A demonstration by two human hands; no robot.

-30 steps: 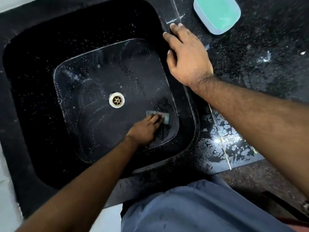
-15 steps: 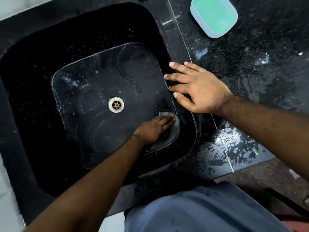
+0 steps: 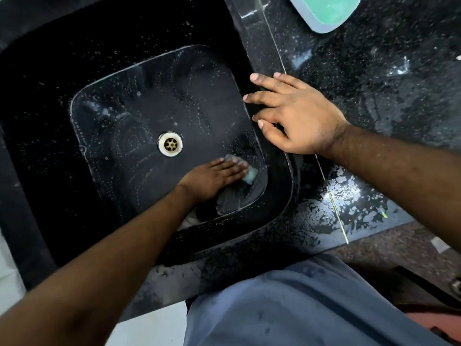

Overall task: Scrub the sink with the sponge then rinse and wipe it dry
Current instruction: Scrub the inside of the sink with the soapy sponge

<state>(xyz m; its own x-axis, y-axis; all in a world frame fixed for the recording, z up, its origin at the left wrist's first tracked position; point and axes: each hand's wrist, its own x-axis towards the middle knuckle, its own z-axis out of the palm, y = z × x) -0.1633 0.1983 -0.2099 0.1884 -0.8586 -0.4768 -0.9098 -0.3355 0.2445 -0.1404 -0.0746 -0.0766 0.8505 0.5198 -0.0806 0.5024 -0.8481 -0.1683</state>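
The black sink (image 3: 50,78) is wet and flecked with soap bubbles, with a pale round drain (image 3: 170,143) in its flat bottom. My left hand (image 3: 212,177) lies flat in the bottom right corner of the basin, straight fingers pressing a pale green sponge (image 3: 74,174) against the floor; only the sponge's far end shows past the fingertips. My right hand (image 3: 296,113) rests open on the sink's right rim, fingers spread and reaching over the edge.
A light blue dish of green soap (image 3: 326,11) sits on the black speckled counter (image 3: 374,78) at the top right. Water pools on the counter's near right part (image 3: 349,193). My blue-grey clothing fills the bottom of the view.
My right hand slid along the rim from the far corner toward me. My left hand kept rubbing the sponge around the basin's near right corner.
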